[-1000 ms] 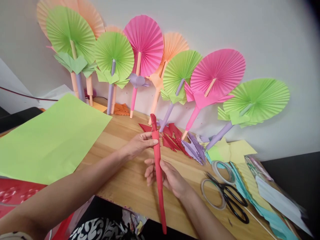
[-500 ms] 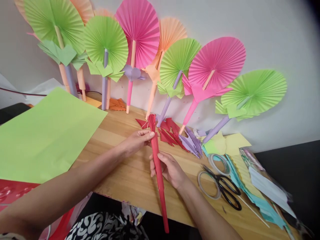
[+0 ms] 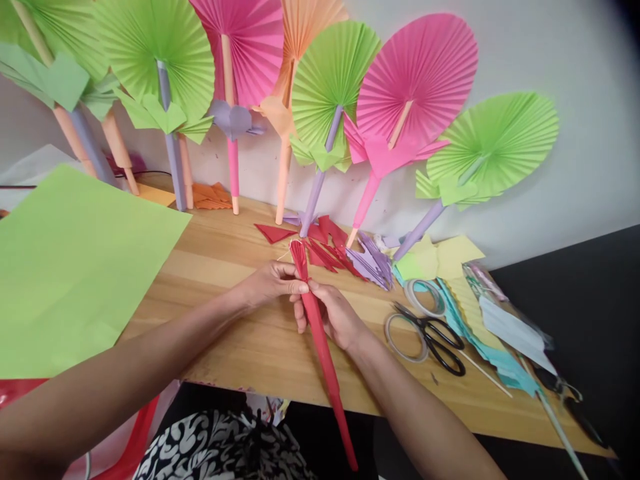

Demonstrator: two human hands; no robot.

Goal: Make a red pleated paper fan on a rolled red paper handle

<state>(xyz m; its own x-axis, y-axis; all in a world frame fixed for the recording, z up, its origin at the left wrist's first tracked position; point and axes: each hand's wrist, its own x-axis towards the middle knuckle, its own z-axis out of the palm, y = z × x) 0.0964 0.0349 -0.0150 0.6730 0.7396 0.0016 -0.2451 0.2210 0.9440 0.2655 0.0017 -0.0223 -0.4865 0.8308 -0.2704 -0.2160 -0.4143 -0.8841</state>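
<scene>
Both hands hold a long, slim red rolled-paper fan handle (image 3: 323, 347), tilted with its narrow end toward me past the table edge. From its far end sticks a bunch of folded red pleated paper (image 3: 299, 257) with a white string (image 3: 286, 252) at the tip. My left hand (image 3: 274, 283) pinches the top of the handle, thumb in front. My right hand (image 3: 330, 308) wraps the handle just below, its thumb close to the left thumb. Red paper scraps (image 3: 333, 250) lie just beyond the hands.
Finished pleated fans, such as a pink one (image 3: 417, 80) and a green one (image 3: 335, 87), lean on the wall. A green sheet (image 3: 90, 273) covers the left side. Black scissors (image 3: 437, 340), tape rolls (image 3: 425, 297) and purple scraps (image 3: 371, 261) lie right on the wooden table (image 3: 225, 363).
My right hand has slid up the red handle to beside my left hand. The view has shifted, so the fans sit higher and further left.
</scene>
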